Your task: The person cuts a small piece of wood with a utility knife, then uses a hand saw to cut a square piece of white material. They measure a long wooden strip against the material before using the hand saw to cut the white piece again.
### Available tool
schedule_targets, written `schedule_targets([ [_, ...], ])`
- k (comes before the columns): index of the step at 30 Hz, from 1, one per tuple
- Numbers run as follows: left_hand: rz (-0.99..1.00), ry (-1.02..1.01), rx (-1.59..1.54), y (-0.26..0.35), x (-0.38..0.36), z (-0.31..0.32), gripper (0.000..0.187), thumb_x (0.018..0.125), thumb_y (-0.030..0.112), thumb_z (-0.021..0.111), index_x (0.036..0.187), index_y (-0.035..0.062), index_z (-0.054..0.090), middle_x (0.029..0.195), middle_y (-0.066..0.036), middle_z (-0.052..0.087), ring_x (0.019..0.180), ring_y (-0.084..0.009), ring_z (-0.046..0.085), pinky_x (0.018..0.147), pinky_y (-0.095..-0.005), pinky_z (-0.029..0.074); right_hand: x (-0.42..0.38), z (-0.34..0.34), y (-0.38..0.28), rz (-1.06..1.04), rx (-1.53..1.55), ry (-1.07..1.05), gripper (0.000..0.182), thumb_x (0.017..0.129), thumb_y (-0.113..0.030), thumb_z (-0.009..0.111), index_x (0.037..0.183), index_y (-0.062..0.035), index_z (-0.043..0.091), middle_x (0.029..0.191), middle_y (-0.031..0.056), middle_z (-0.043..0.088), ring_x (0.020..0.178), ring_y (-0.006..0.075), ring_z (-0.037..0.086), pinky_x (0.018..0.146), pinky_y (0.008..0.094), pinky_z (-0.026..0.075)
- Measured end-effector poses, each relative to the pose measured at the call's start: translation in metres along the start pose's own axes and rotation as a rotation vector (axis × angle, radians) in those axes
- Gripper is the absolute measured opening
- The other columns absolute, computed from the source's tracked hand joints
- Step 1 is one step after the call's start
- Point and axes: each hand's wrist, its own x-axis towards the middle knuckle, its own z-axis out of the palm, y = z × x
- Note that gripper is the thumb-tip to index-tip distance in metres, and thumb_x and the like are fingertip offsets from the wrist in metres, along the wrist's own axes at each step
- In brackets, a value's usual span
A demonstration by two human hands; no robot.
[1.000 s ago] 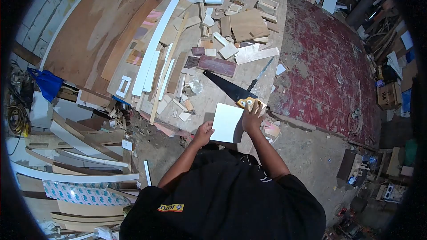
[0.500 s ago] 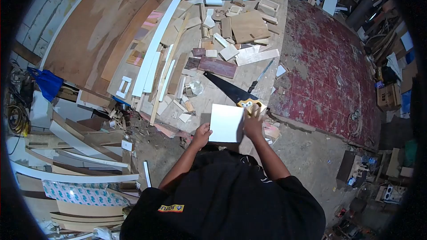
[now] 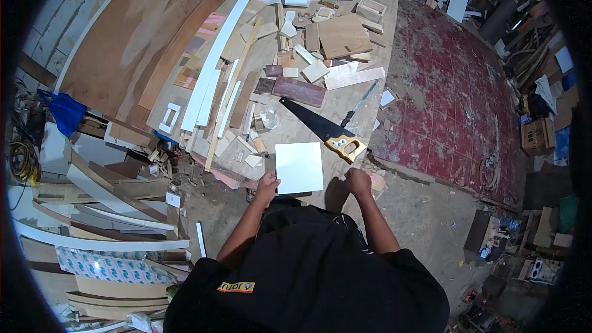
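Observation:
A white square board (image 3: 300, 168) is in front of me at the near edge of the workbench. My left hand (image 3: 267, 187) grips its left edge near the lower corner. My right hand (image 3: 358, 182) is closed, to the right of the board and apart from it. What those fingers hold, if anything, is hidden. Just beyond that hand lies a handsaw (image 3: 320, 128), its yellow-and-black handle toward me and its dark blade pointing to the far left. A thin long tool with a dark handle (image 3: 348, 118) rests beyond the saw.
Wood offcuts (image 3: 339, 37) are heaped across the workbench (image 3: 376, 55). Long white strips (image 3: 225, 49) and a large brown panel (image 3: 129, 31) extend along the left. Curved boards (image 3: 111, 194) are stacked at lower left. Red tiled floor (image 3: 450, 105) lies on the right.
My right hand has moved off the board's right edge, toward me and slightly right, and its fingers have closed. The board has shifted left with my left hand, uncovering the saw handle.

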Motion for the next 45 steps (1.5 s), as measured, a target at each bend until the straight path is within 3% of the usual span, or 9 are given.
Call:
schedule_targets([
  [5, -0.016, 0.003, 0.083, 0.012, 0.001, 0.001, 0.041, 0.094, -0.002, 0.054, 0.135, -0.0054, 0.047, 0.119, -0.014, 0.067, 0.106, -0.0187, 0.064, 0.095, -0.0299, 0.048, -0.001, -0.010, -0.019, -0.001, -0.041, -0.085, 0.024, 0.086, -0.028, 0.068, 0.098, -0.0063, 0.070, 0.090, 0.0207, 0.071, 0.087, 0.0402, 0.069, 0.075, 0.0499, 0.054],
  [11, 0.117, -0.134, 0.182, 0.033, 0.016, -0.009, 0.033, 0.098, 0.007, 0.056, 0.130, -0.0005, 0.055, 0.109, -0.010, 0.069, 0.097, -0.0151, 0.065, 0.087, -0.0289, 0.051, 0.009, 0.005, -0.014, -0.325, 0.317, -0.007, 0.071, 0.082, -0.018, 0.078, 0.142, -0.0070, 0.042, 0.134, 0.0205, 0.057, 0.115, 0.0329, 0.062, 0.093, 0.0426, 0.053],
  [16, 0.094, -0.210, 0.299, 0.069, 0.026, 0.004, 0.032, 0.096, 0.021, 0.065, 0.123, 0.0032, 0.063, 0.108, -0.009, 0.070, 0.098, -0.0140, 0.065, 0.087, -0.0294, 0.051, 0.008, -0.015, -0.056, -0.200, 0.883, -0.465, 0.075, 0.087, -0.020, 0.077, 0.148, -0.0039, 0.036, 0.141, 0.0220, 0.050, 0.125, 0.0300, 0.056, 0.098, 0.0401, 0.051],
  [21, 0.174, -0.075, 0.319, 0.069, 0.046, 0.009, 0.040, 0.092, 0.035, 0.072, 0.118, 0.0042, 0.066, 0.108, -0.009, 0.068, 0.102, -0.0139, 0.060, 0.090, -0.0320, 0.049, 0.019, 0.005, -0.054, -0.185, 0.823, -0.401, 0.054, 0.090, -0.011, 0.070, 0.138, -0.0030, 0.046, 0.119, 0.0169, 0.064, 0.101, 0.0242, 0.066, 0.084, 0.0374, 0.055],
  [23, 0.168, -0.045, 0.304, 0.057, 0.053, 0.008, 0.042, 0.092, 0.035, 0.073, 0.120, 0.0040, 0.066, 0.107, -0.008, 0.068, 0.099, -0.0135, 0.061, 0.089, -0.0312, 0.049, 0.025, 0.025, -0.041, -0.135, 0.928, -0.466, 0.023, 0.094, -0.013, 0.066, 0.113, -0.0046, 0.058, 0.096, 0.0026, 0.065, 0.086, 0.0138, 0.062, 0.075, 0.0311, 0.053],
  [26, 0.097, -0.029, 0.244, 0.054, 0.051, 0.012, 0.041, 0.092, 0.030, 0.073, 0.121, 0.0028, 0.063, 0.105, -0.007, 0.068, 0.095, -0.0124, 0.063, 0.086, -0.0289, 0.050, 0.018, 0.027, -0.039, -0.051, 1.033, -0.450, 0.009, 0.095, -0.012, 0.064, 0.102, -0.0070, 0.061, 0.091, -0.0015, 0.062, 0.080, 0.0098, 0.058, 0.070, 0.0265, 0.049],
  [31, 0.042, -0.156, 0.058, 0.015, 0.058, 0.005, 0.024, 0.096, 0.010, 0.065, 0.116, -0.0030, 0.061, 0.103, -0.006, 0.070, 0.091, -0.0110, 0.065, 0.085, -0.0263, 0.051, 0.020, 0.041, -0.025, 0.047, 1.115, -0.429, 0.008, 0.096, -0.011, 0.063, 0.102, -0.0062, 0.061, 0.089, -0.0021, 0.062, 0.080, 0.0090, 0.057, 0.071, 0.0269, 0.048],
  [40, 0.070, -0.021, 0.151, 0.000, 0.049, 0.009, 0.020, 0.097, 0.007, 0.057, 0.115, -0.0010, 0.062, 0.097, -0.005, 0.068, 0.088, -0.0120, 0.063, 0.082, -0.0296, 0.050, 0.028, 0.045, -0.024, 0.092, 1.033, -0.390, 0.025, 0.090, -0.008, 0.068, 0.114, -0.0035, 0.063, 0.094, 0.0059, 0.068, 0.084, 0.0124, 0.064, 0.070, 0.0274, 0.050],
  [45, 0.034, 0.093, 0.242, -0.013, 0.052, 0.001, 0.022, 0.098, 0.007, 0.052, 0.115, -0.0033, 0.062, 0.097, -0.011, 0.069, 0.091, -0.0144, 0.063, 0.083, -0.0311, 0.050, 0.029, 0.034, -0.024, 0.093, 0.970, -0.328, 0.018, 0.093, -0.013, 0.066, 0.107, -0.0026, 0.065, 0.083, 0.0066, 0.068, 0.067, 0.0127, 0.063, 0.059, 0.0267, 0.049],
])
